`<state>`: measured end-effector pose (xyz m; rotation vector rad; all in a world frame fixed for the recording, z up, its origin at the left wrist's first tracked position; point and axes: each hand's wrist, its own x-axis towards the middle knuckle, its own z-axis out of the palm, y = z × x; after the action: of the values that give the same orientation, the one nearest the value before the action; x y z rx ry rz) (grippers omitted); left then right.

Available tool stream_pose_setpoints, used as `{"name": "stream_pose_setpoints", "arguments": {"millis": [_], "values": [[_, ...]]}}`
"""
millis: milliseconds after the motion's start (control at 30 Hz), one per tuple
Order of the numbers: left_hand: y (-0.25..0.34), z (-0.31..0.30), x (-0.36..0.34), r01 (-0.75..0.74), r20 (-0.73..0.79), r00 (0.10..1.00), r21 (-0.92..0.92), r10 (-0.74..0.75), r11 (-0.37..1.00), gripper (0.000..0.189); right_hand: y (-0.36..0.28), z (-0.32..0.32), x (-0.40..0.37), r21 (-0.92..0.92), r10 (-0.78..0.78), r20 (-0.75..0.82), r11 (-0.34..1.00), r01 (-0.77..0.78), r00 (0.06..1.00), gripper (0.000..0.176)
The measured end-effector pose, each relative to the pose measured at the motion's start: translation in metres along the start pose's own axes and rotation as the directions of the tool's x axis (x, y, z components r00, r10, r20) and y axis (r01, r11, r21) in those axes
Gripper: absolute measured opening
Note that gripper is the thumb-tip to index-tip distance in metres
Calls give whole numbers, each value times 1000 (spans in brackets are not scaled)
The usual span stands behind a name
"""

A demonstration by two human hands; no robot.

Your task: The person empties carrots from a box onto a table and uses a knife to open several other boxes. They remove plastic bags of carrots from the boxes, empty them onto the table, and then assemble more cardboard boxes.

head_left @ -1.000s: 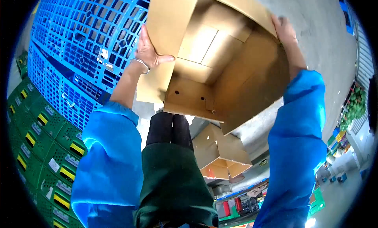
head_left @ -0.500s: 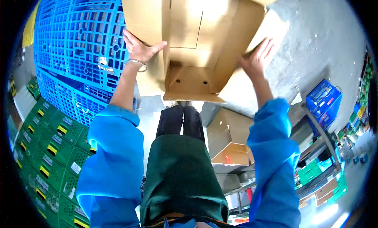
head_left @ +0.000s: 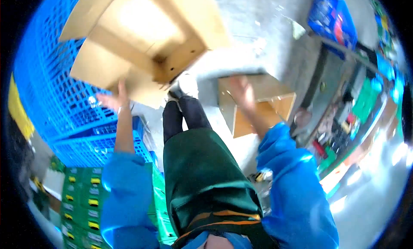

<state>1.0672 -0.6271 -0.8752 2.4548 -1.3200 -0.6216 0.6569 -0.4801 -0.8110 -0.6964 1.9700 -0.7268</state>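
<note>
Box (head_left: 122, 49) partly out of frame, right hand (head_left: 242, 93) blurry

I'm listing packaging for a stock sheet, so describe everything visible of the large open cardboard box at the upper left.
The large box looks like plain brown cardboard. Its opening faces the camera, with flaps spread wide and no contents visible. Two small dark holes mark one wall. It appears slanted, in front of the blue lattice, its top cut off by the frame. The left hand, spread open, overlaps a lower flap in view; contact is unclear.
</note>
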Motion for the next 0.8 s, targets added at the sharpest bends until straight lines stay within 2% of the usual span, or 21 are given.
{"name": "stream_pose_setpoints", "arguments": {"millis": [33,67,100,133,167,200,233,267,333,400,433,533,600,667,733,767,800], "values": [[12,-27,-26,-90,32,995,-68,92,994,108,19,-20,-67,-377,169,64,917,-133,984,29],[24,-54,-52,-173,63,981,-140,183,975,99,55,-25,-142,-533,344,148,818,-218,927,32],[3,-69,-79,-121,120,987,78,111,990,84,152,-17,-242,-456,304,237,874,-171,923,38],[-5,-94,-108,-156,351,932,157,92,975,71,146,-19,-294,-399,491,265,840,-369,830,43],[-68,-99,-118,-217,531,841,161,101,963,63,139,-21,-346,-359,663,282,743,-564,694,51],[-64,-122,-146,-132,684,729,92,33,987,58,132,-23,-398,-345,797,286,604,-719,532,60],[-40,-151,-176,2,789,596,182,-148,983,51,102,-40,-396,-255,819,356,549,-796,451,61],[-142,-144,-183,-89,836,549,67,-7,994,45,41,-68,-389,-166,819,438,480,-861,372,63],[-113,-171,-217,-165,914,403,122,-46,979,41,45,-77,-429,-69,775,540,429,-901,328,62],[-74,-182,-239,-311,947,321,116,-10,943,39,135,-37,-500,-55,743,548,491,-869,385,58],[-74,-179,-247,-394,916,385,54,112,917,31,140,-23,-522,-49,753,505,513,-857,422,56],[-40,-172,-241,-447,905,323,-111,276,888,27,132,-3,-572,-109,776,388,574,-811,497,50],[-12,-165,-243,-219,844,478,-155,244,963,29,119,-16,-574,-96,763,306,619,-779,569,47],[38,-173,-257,-10,832,539,-146,128,989,34,93,-42,-580,-17,758,217,633,-774,615,43],[42,-151,-257,-152,827,542,-78,149,985,32,104,-47,-592,96,740,65,663,-743,669,46],[16,-118,-243,-263,815,522,-128,253,956,28,117,-45,-595,103,771,15,632,-768,637,48],[21,-102,-255,-264,827,487,-168,282,950,25,130,-46,-597,105,801,-27,598,-795,598,49]]}}
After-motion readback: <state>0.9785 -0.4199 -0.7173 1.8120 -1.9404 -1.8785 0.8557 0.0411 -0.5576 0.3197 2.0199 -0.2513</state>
